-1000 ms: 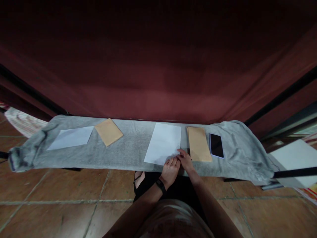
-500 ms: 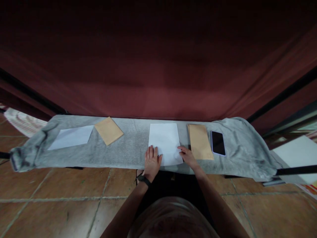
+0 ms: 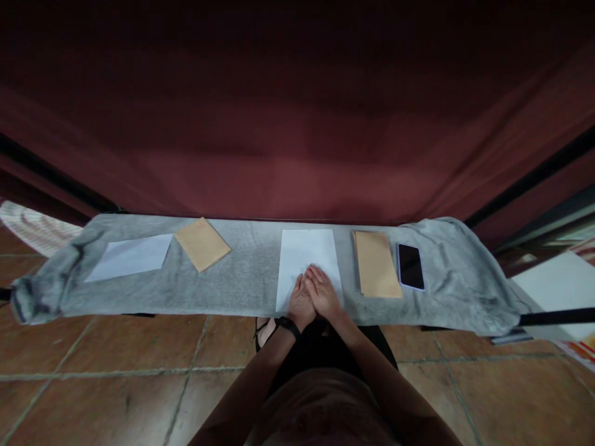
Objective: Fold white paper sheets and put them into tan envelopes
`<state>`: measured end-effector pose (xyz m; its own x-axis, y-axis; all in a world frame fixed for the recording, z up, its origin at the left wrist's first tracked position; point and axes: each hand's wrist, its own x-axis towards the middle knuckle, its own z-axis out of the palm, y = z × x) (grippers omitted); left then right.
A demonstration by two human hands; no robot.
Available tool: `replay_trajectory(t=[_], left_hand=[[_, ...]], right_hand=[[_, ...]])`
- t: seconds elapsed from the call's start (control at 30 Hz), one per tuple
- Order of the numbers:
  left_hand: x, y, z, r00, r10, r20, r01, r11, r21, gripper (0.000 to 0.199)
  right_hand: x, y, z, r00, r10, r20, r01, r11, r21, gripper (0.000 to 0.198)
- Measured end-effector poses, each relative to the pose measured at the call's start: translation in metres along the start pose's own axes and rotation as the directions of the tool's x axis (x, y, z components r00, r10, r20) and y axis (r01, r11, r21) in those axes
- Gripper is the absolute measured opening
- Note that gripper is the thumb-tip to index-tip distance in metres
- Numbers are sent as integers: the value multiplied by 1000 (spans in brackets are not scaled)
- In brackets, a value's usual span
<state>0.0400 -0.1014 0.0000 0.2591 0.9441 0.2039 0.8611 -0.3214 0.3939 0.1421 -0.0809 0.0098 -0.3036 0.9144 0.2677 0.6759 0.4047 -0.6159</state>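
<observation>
A white sheet of paper (image 3: 307,248) lies in front of me, its long side pointing away from me. Over its near part my two hands meet. My left hand (image 3: 301,305), with a dark band on the wrist, has its fingers stretched toward the middle of the sheet. Against it, partly covering its fingers, rests my right hand (image 3: 324,296), fingers straight and close together. Neither hand shows anything held. Where the hands overlap, the left fingers are partly hidden, and the sheet's near edge is partly covered too.
On the grey cloth (image 3: 251,272) a stack of brown envelopes (image 3: 379,265) lies right of the sheet, beside a phone (image 3: 410,266). To the left are another brown envelope (image 3: 202,244) and a white paper (image 3: 132,257). A dark red curtain (image 3: 297,155) hangs behind.
My right hand has left the sheet's right edge and moved left. My left hand has slid right and nearer to me, so both now touch over the sheet.
</observation>
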Motion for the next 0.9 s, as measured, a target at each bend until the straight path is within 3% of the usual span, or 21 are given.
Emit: replay_trajectory(t=[0.17,0.43,0.7,0.8,0.9], left_hand=[[-10,-29,-22,997,-70,-41,74,992,100,57],[-17,-55,-37,976,-182,-119,197,971,132,58],[-7,-49,-35,957,-248,-152,279,928,248,61],[7,-40,-32,974,-194,-113,219,936,275,61],[21,-35,-26,988,-146,-43,152,949,277,61]], right_hand=[[-10,20,-9,1000,-13,15,15,992,-125,50],[-20,36,-17,992,98,-81,-112,973,-202,59],[-23,34,-22,974,160,-163,-216,877,-429,58],[-6,29,-25,958,242,-155,-286,853,-437,53],[19,29,-33,907,380,-181,-421,814,-400,48]])
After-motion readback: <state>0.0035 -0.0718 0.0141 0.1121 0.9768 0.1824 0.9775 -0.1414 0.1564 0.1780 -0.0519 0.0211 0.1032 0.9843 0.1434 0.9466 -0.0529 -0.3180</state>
